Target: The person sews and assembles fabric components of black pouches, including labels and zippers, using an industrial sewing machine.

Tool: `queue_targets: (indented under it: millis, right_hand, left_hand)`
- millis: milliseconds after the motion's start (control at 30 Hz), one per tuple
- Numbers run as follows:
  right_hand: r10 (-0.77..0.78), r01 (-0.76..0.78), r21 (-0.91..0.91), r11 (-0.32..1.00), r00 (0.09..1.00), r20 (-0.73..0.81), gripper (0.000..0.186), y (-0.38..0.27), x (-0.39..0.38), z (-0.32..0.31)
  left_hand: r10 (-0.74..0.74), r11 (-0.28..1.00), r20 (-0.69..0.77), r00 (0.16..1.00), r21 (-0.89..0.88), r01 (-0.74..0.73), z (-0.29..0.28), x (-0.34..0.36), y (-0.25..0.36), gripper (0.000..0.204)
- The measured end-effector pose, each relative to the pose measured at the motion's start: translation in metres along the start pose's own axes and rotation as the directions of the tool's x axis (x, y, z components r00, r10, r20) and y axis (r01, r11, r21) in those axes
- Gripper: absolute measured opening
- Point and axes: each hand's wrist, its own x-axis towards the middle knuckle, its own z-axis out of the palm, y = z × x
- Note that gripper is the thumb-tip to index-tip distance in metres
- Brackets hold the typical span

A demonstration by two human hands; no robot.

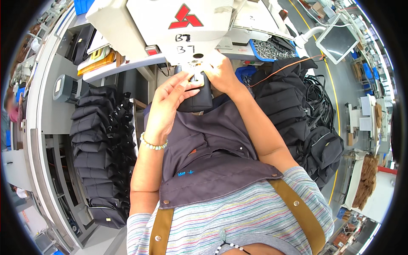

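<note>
A black fabric bag (199,101) lies under the head of a white industrial sewing machine (148,19), right in front of my body. My left hand (170,94) reaches to the bag's left side, thumb and fingers drawn together by the small metal clamp (199,79) at the stitching spot. Whatever sits between those fingertips is too small to tell. From the right, my right hand (222,75) is bent in close to the same spot, its fingers closed and partly hidden at the machine head's lower edge. What it grips does not show.
A long row of black bags (95,148) hangs at my left, beside a grey motor (66,88). More black bags (278,100) with loose straps are heaped at my right. A blue tray (272,50) of metal rings stands back right, near a screen (337,42) on an arm.
</note>
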Motion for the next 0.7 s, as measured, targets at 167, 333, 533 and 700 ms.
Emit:
queue_targets:
  millis: [167,333,533,700]
  right_hand:
    - [-0.151,0.167,-0.252,0.953,0.985,0.082,0.025,0.008,-0.004,-0.003]
    - [-0.08,0.08,-0.111,0.991,0.997,0.007,0.02,0.002,-0.003,0.001]
    - [0.045,-0.045,0.0,0.999,0.998,0.039,0.024,-0.002,-0.002,-0.005]
    - [0.074,-0.076,0.066,0.995,0.997,0.027,0.02,-0.002,-0.003,-0.003]
  left_hand:
    - [-0.001,0.998,0.025,1.0,-0.066,0.003,0.015,-0.003,-0.014,0.039]
    - [0.065,0.992,0.091,0.994,0.099,-0.074,0.017,-0.009,-0.02,0.045]
    - [0.043,0.996,0.133,0.99,0.067,-0.052,0.015,-0.006,-0.019,0.048]
    - [0.072,0.994,0.106,0.992,0.079,-0.081,0.015,-0.013,-0.016,0.047]
